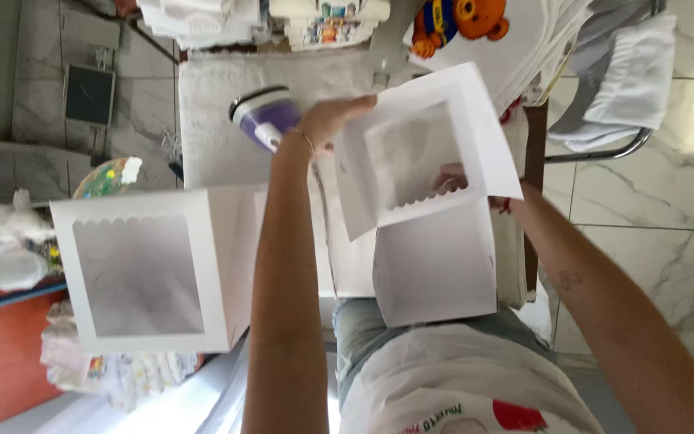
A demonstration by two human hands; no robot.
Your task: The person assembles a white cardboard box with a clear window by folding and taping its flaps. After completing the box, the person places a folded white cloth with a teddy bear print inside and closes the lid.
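Person is holding a white window box (427, 161) up over the towel-covered table (210, 104). Left hand (331, 120) is gripping its top left edge, fingers clamped. Right hand (451, 178) is showing through the window, inside the box; grip unclear. Purple iron (265, 116) is sitting just beside the left hand. A second window box (142, 269) is standing at left.

white window box (431, 265), purple-and-white iron (265, 117), orange teddy bear (461, 20), grey marble floor (652, 209).
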